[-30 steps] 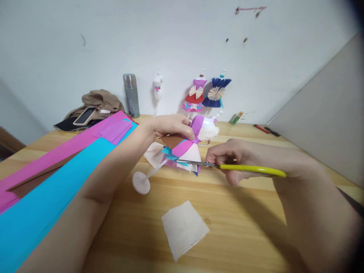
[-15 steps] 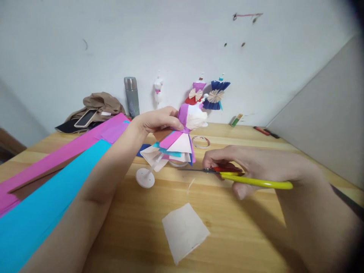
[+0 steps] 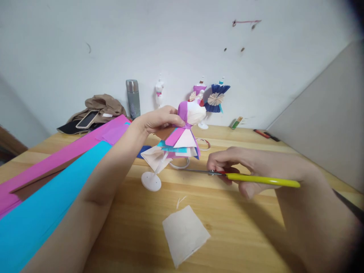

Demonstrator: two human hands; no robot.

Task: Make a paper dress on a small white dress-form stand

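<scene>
My left hand [image 3: 164, 120] grips a small dress-form mannequin [image 3: 195, 113] at its waist. The figure is tilted, its white round base hanging lower left. It wears a purple paper top and a layered skirt [image 3: 183, 139] of pink, cream, turquoise and blue paper. In my right hand [image 3: 236, 163] is a pair of scissors [image 3: 261, 179] with yellow and red handles. Their blades look closed and point left, below the skirt's hem and apart from it. On the table below lie a cream paper square [image 3: 186, 236] and a thin paper scrap [image 3: 180, 202].
Long turquoise [image 3: 57, 197] and pink paper sheets [image 3: 65, 151] lie at left. Tape rolls [image 3: 179, 163] sit behind the mannequin. Along the wall stand a flask [image 3: 132, 99], a plain mannequin [image 3: 159, 93] and two dressed ones [image 3: 217, 99]. A phone [image 3: 87, 119] rests by brown cloth [image 3: 105, 106].
A thin cream scrap has dropped from mid-air below the skirt to the table near the paper square. The scissors have shifted slightly right and shut further. The mannequin has turned a little.
</scene>
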